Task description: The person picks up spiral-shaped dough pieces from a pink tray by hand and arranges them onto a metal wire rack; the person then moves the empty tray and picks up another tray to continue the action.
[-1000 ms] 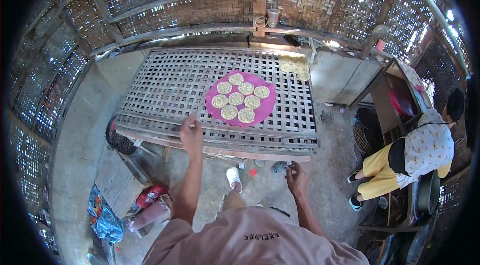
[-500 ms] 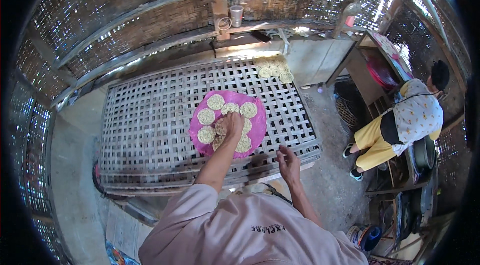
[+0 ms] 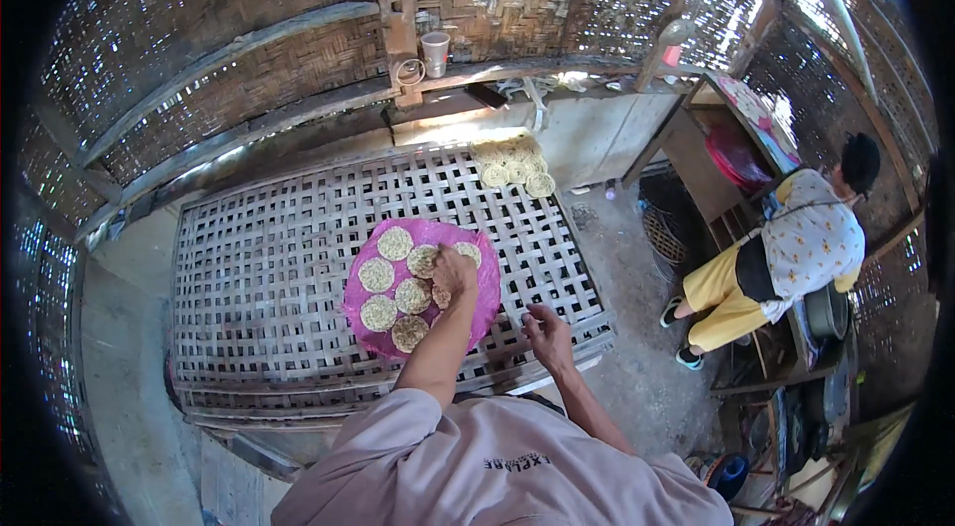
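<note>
A round magenta sheet (image 3: pixel 487 312), seemingly cloth or plastic, lies on a woven bamboo drying rack (image 3: pixel 269 258). On it sit several flat, pale, grainy discs (image 3: pixel 377 275) that look like raw crackers. My left hand (image 3: pixel 456 272) reaches over the right half of the sheet. Its fingers are bent down and drawn together beside a far-side disc (image 3: pixel 421 261); whether anything is between them is hidden. Near the rack's front right edge hovers my right hand (image 3: pixel 548 335), its fingers loosely curled, apart and holding nothing.
More pale discs (image 3: pixel 514 168) lie at the rack's far right corner. A cup (image 3: pixel 435 54) stands on a wall ledge behind. To the right, a person (image 3: pixel 786 248) in yellow trousers bends beside a wooden cabinet (image 3: pixel 696 148) and dark pots (image 3: pixel 826 312).
The view has shifted, so the rack appears lower and further left. My left hand has moved rightward across the sheet, uncovering a middle disc. My right hand stays near the rack's front edge.
</note>
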### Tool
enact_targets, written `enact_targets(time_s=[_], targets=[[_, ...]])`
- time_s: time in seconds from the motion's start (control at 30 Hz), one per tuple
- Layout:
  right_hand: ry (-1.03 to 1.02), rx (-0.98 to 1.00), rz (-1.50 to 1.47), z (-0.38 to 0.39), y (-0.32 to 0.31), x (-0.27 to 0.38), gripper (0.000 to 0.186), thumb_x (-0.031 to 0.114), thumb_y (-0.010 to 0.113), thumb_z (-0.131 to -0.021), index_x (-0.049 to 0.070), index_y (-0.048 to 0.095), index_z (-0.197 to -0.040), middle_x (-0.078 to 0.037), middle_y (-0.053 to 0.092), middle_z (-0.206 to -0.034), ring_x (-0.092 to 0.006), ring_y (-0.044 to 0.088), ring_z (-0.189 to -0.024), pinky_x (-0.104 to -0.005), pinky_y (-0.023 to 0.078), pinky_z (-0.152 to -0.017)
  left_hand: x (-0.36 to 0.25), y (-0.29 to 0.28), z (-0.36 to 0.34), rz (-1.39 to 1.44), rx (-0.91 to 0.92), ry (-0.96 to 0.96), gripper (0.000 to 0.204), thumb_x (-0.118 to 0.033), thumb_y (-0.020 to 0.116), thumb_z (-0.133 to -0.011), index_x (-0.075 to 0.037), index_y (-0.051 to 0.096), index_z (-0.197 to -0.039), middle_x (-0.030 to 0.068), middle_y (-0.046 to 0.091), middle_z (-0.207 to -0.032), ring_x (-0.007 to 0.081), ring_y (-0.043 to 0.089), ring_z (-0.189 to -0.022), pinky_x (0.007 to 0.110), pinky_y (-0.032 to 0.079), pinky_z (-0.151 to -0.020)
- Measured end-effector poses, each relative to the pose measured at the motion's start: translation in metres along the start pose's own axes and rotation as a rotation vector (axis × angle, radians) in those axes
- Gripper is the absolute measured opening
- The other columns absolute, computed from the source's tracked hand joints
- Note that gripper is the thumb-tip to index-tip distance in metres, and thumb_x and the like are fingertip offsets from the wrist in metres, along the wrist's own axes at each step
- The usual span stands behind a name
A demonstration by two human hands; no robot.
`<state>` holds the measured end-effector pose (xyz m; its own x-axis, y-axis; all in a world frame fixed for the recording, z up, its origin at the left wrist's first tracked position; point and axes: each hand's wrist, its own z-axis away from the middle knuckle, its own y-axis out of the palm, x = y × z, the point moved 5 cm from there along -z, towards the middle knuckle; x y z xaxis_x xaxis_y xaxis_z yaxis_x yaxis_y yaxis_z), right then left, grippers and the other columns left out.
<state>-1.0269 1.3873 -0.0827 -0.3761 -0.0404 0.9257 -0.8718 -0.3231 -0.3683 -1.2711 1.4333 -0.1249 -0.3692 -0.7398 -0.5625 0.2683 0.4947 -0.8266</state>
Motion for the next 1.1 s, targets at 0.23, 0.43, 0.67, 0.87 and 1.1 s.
enact_targets(time_s=[0.23, 0.43, 0.67, 0.87, 1.1], targets=[[0.175, 0.243, -0.278, -0.147, 0.010, -0.056, 0.038, 0.034, 0.061, -0.094, -0.001, 0.066, -0.110, -0.009, 0.069, -0.091, -0.0146, 0.066, -0.080, -0.0293, 0.053, -0.065, -0.074, 0.006, 0.058, 0.159, -0.196, 0.363, 0.018, -0.009, 0.068, -0.075, -0.008, 0.056, -0.088, 0.0117, 0.063, -0.082, 0.0295, 0.065, -0.077, 0.043, 0.052, -0.066], [0.460, 0.415, -0.374, -0.211, -0.006, -0.047, 0.042, 0.031, 0.068, -0.090, -0.008, 0.063, -0.105, -0.015, 0.068, -0.088, -0.0186, 0.065, -0.069, -0.0301, 0.052, -0.056, -0.115, 0.034, 0.106, 0.239, 0.032, 0.763, 0.023, -0.002, 0.067, -0.074, -0.005, 0.053, -0.092, 0.0164, 0.059, -0.092, 0.0364, 0.059, -0.091, 0.046, 0.047, -0.079], [0.318, 0.420, -0.117, -0.287, -0.042, -0.041, 0.040, 0.016, 0.069, -0.081, -0.005, 0.062, -0.114, -0.022, 0.069, -0.095, -0.0276, 0.070, -0.076, -0.0395, 0.056, -0.063, -0.078, 0.017, 0.069, 0.128, -0.427, 0.427, 0.038, -0.026, 0.069, -0.080, -0.004, 0.066, -0.111, 0.0160, 0.064, -0.105, 0.0348, 0.060, -0.103, 0.047, 0.046, -0.089], [-0.147, 0.231, 0.374, -0.375, -0.105, -0.008, 0.033, 0.021, 0.060, -0.079, 0.003, 0.068, -0.105, -0.023, 0.068, -0.100, -0.0382, 0.067, -0.092, -0.0451, 0.052, -0.083, -0.082, 0.020, 0.032, -0.331, -0.144, 0.111, 0.043, -0.034, 0.071, -0.080, -0.003, 0.066, -0.110, 0.0180, 0.056, -0.115, 0.0359, 0.050, -0.113, 0.050, 0.038, -0.100], [-0.366, 0.057, 0.670, -0.411, -0.121, -0.004, 0.019, 0.014, 0.057, -0.084, 0.006, 0.065, -0.099, -0.018, 0.063, -0.099, -0.0358, 0.067, -0.090, -0.0440, 0.055, -0.075, -0.087, 0.025, 0.016, -0.132, -0.061, -0.058, 0.035, -0.023, 0.076, -0.072, -0.004, 0.062, -0.098, 0.0135, 0.062, -0.093, 0.0320, 0.061, -0.088, 0.043, 0.048, -0.082]])
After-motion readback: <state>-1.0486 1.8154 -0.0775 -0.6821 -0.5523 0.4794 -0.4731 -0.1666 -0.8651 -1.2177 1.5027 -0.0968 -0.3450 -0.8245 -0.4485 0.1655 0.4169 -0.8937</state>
